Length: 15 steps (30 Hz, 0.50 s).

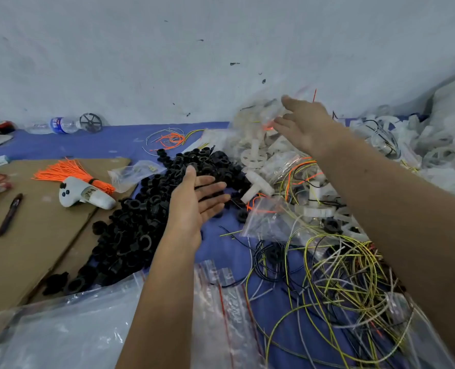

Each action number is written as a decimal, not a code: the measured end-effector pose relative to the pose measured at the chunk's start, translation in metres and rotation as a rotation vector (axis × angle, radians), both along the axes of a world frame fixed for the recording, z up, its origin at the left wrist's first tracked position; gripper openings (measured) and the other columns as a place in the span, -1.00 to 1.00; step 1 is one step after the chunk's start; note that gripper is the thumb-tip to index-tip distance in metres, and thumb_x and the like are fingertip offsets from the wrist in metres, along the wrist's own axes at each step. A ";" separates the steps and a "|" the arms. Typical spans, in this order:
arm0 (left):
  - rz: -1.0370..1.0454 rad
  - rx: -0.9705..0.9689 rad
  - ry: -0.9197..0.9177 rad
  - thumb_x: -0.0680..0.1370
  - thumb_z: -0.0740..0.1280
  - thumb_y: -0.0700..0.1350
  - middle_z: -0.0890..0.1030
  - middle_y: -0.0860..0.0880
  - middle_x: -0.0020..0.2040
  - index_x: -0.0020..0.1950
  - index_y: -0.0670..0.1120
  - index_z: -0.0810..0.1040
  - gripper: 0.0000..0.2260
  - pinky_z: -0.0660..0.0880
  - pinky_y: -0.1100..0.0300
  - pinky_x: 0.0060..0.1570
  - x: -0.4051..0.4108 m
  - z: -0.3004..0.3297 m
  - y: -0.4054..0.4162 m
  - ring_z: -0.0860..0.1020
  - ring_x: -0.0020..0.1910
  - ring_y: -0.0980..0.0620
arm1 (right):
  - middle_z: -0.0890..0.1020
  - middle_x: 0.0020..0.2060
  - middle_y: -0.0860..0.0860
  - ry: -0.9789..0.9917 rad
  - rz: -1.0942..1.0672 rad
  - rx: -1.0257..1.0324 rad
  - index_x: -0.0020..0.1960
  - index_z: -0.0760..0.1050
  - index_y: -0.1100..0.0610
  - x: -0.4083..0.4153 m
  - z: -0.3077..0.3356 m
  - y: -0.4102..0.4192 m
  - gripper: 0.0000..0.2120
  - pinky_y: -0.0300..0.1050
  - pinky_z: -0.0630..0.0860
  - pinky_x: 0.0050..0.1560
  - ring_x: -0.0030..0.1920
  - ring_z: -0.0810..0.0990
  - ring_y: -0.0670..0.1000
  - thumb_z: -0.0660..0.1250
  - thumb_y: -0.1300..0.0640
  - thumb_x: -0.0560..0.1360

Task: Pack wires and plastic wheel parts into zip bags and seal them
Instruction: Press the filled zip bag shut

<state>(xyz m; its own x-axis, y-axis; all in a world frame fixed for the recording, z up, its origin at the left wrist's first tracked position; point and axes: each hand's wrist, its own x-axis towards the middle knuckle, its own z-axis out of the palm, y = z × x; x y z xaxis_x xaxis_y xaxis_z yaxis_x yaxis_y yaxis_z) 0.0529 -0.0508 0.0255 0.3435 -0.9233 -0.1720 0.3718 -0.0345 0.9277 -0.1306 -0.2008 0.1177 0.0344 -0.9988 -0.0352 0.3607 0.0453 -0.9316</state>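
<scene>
Packing looks only partly done in the head view: filled zip bags lie at the far right, while loose wires, black wheel parts and empty bags cover the blue table. Left hand hovers over the black parts with fingers straight and spread; right hand reaches toward the blurred bag pile, fingers extended, gripping nothing visible.

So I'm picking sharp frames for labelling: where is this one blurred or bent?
Head view: the right hand and the clear bag by it are smeared by motion; the left hand and black rings look sharper; the wide lens bends the wall line; lighting is flat and soft.
</scene>
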 end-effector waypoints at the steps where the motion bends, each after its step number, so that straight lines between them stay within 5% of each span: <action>1: 0.029 0.001 -0.014 0.71 0.10 0.19 0.75 -0.11 -0.08 0.03 -0.13 0.57 -0.56 0.59 0.15 -0.22 0.001 0.001 0.001 0.72 -0.21 -0.07 | 0.52 -0.15 0.16 0.142 -0.030 -0.030 0.10 0.44 0.32 0.005 -0.003 0.007 -0.87 -0.07 0.59 -0.19 -0.20 0.62 0.07 0.31 0.34 0.57; 4: 0.097 -0.009 -0.043 0.72 0.11 0.16 0.73 -0.05 -0.15 -0.04 -0.09 0.56 -0.60 0.55 0.20 -0.26 0.007 0.007 0.004 0.70 -0.25 -0.02 | 0.57 -0.22 0.22 0.502 0.054 -0.197 -0.07 0.47 0.24 0.015 -0.018 0.045 -0.93 -0.04 0.54 -0.27 -0.31 0.53 0.10 0.30 0.37 0.53; 8: 0.115 -0.058 -0.055 0.71 0.12 0.16 0.73 -0.01 -0.15 -0.03 -0.07 0.57 -0.61 0.52 0.20 -0.23 0.015 0.017 0.007 0.69 -0.24 0.01 | 0.68 -0.20 0.26 0.898 0.931 -0.219 -0.08 0.56 0.28 0.020 -0.039 0.123 -0.77 -0.07 0.64 -0.31 -0.28 0.68 0.13 0.32 0.12 0.62; 10: 0.126 -0.095 -0.066 0.72 0.12 0.17 0.73 -0.01 -0.16 -0.04 -0.07 0.57 -0.61 0.53 0.21 -0.24 0.018 0.022 0.010 0.69 -0.25 0.03 | 0.71 -0.21 0.22 1.166 1.186 -0.219 -0.09 0.60 0.28 0.028 -0.053 0.157 -0.68 -0.15 0.62 -0.34 -0.28 0.72 0.09 0.38 0.00 0.58; 15: 0.140 -0.145 -0.135 0.71 0.15 0.16 0.73 -0.01 -0.16 -0.03 -0.06 0.58 -0.63 0.53 0.22 -0.25 0.020 0.032 0.015 0.68 -0.24 0.03 | 0.52 -0.61 -0.05 1.623 0.958 -0.626 -0.34 0.55 0.17 0.050 -0.085 0.194 -0.54 -0.22 0.37 -0.52 -0.59 0.46 -0.10 0.53 -0.24 0.32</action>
